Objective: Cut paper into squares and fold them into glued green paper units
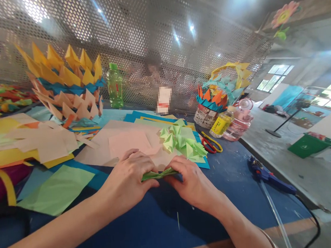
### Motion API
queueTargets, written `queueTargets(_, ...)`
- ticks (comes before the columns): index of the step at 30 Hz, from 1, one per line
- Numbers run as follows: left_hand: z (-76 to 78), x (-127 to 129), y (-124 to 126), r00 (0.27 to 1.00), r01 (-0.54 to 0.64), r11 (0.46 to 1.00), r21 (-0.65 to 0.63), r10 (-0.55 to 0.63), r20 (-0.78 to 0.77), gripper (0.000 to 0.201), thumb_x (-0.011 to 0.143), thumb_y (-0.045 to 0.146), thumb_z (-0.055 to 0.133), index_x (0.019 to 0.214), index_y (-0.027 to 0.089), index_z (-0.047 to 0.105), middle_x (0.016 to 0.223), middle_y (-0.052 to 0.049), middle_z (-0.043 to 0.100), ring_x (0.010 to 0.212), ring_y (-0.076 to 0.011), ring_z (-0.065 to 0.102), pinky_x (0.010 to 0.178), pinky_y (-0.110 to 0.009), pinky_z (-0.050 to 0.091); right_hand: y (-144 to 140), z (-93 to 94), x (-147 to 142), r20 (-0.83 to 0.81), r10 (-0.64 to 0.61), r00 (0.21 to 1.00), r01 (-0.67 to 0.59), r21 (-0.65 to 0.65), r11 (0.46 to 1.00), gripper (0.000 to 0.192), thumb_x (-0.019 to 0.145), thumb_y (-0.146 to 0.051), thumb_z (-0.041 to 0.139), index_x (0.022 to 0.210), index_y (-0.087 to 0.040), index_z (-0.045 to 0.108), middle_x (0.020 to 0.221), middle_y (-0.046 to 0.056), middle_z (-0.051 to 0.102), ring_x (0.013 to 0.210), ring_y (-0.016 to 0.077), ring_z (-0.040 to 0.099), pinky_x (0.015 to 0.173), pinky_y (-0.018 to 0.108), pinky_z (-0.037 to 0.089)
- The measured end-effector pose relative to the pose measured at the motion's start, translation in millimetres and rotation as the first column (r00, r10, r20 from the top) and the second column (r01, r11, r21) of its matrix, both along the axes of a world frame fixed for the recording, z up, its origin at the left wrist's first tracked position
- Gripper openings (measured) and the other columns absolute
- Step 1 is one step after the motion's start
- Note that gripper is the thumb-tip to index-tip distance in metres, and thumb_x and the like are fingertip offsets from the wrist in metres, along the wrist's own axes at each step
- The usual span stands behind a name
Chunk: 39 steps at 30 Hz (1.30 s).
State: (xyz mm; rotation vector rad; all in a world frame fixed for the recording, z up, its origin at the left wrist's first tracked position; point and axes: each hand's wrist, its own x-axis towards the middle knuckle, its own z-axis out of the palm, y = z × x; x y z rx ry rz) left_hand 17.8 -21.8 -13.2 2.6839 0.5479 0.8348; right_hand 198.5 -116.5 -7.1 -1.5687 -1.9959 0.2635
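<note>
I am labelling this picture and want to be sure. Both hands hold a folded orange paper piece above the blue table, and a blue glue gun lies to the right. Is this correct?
Not quite. In the head view, the folded paper piece between the left hand and right hand is green, not orange. The rest stands: blue table, blue glue gun to the right.

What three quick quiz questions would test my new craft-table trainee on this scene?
1. True or false: both hands pinch one folded green paper piece.
2. Which lies nearer the right hand: A) scissors B) green bottle?
3. What blue tool lies at the table's right edge?

Key: 1 true, the left hand and right hand grip its ends. 2 A. 3 glue gun.
</note>
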Motion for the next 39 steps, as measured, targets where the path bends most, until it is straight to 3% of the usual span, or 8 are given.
queueTargets(7,-0.8,0.3,-0.3,1.000,-0.004,1.000,-0.030,0.004,0.001,0.013,0.075,0.011,0.073,0.069,0.019,0.063,0.071,0.005,0.068,0.076,-0.0149,0.062,0.094,-0.038,0.033,0.0,0.6,-1.8,0.002,-0.002,1.000,0.002,0.005,1.000,0.005,0.086,-0.013,0.065,0.084,-0.017,0.063,0.084,0.002,0.061,0.084,0.0166,0.056,0.079,0.028,0.043)
queueTargets(18,0.0,0.2,-2.4,1.000,0.014,1.000,0.007,-0.013,-0.017,0.011,0.079,0.015,0.069,0.071,0.020,0.062,0.070,0.004,0.066,0.076,-0.0161,0.061,0.097,-0.040,0.034,0.2,3.9,-0.3,-0.025,-0.006,1.000,0.006,0.018,1.000,0.015,0.081,-0.006,0.068,0.072,-0.016,0.060,0.075,0.000,0.057,0.078,0.0152,0.054,0.073,0.027,0.041)
queueTargets(24,-9.8,-0.5,4.6,0.997,-0.020,1.000,-0.016,0.019,-0.078,0.014,0.078,0.022,0.070,0.090,0.025,0.065,0.089,0.003,0.072,0.091,-0.0208,0.065,0.099,-0.041,0.033,2.7,3.7,6.1,-0.015,-0.008,1.000,0.007,-0.034,0.999,0.014,0.086,-0.004,0.059,0.083,-0.017,0.064,0.084,0.002,0.061,0.087,0.0168,0.057,0.080,0.029,0.044)
queueTargets(26,-10.3,-1.0,5.2,0.996,-0.023,1.000,-0.011,0.022,-0.088,0.014,0.080,0.020,0.068,0.093,0.026,0.066,0.089,0.003,0.073,0.091,-0.0208,0.065,0.100,-0.042,0.034,-0.1,7.3,7.7,-0.035,0.002,0.999,-0.004,-0.060,0.998,0.017,0.086,-0.006,0.060,0.097,-0.019,0.064,0.094,0.003,0.062,0.094,0.0170,0.058,0.084,0.029,0.045)
queueTargets(29,-10.3,-2.1,7.4,0.994,-0.046,0.999,-0.010,0.045,-0.098,0.009,0.081,0.021,0.066,0.089,0.025,0.066,0.088,0.002,0.073,0.089,-0.0215,0.064,0.096,-0.041,0.037,-14.6,16.0,8.7,-0.008,-0.104,0.995,0.103,-0.064,0.993,0.036,0.084,-0.012,0.066,0.118,-0.022,0.055,0.115,0.006,0.057,0.109,0.0199,0.055,0.094,0.034,0.044)
queueTargets(33,-9.7,-2.9,9.3,0.992,-0.077,0.997,-0.014,0.076,-0.097,0.006,0.080,0.023,0.066,0.086,0.024,0.066,0.089,0.001,0.073,0.091,-0.0228,0.064,0.095,-0.040,0.039,-52.2,20.4,8.0,0.165,-0.312,0.936,0.330,-0.097,0.939,0.005,0.089,-0.019,0.062,0.087,-0.023,0.061,0.096,0.002,0.061,0.095,0.0226,0.057,0.084,0.040,0.044)
queueTargets(36,-7.3,-2.5,7.5,0.992,-0.074,0.997,-0.011,0.073,-0.103,0.007,0.080,0.022,0.067,0.086,0.023,0.066,0.088,0.000,0.073,0.088,-0.0228,0.065,0.094,-0.041,0.039,-77.4,11.7,7.0,0.202,-0.310,0.929,0.351,-0.216,0.911,0.009,0.083,-0.019,0.070,0.085,-0.024,0.062,0.090,0.001,0.063,0.090,0.0233,0.057,0.081,0.040,0.043)
queueTargets(39,-5.0,-1.8,5.9,0.992,-0.061,0.998,0.005,0.061,-0.107,0.004,0.080,0.021,0.066,0.084,0.021,0.066,0.083,0.000,0.072,0.082,-0.0218,0.064,0.090,-0.040,0.041,-85.5,-1.4,5.5,0.198,-0.339,0.920,0.379,-0.225,0.898,0.010,0.083,-0.020,0.070,0.086,-0.023,0.062,0.091,0.002,0.063,0.089,0.0235,0.057,0.080,0.039,0.042)
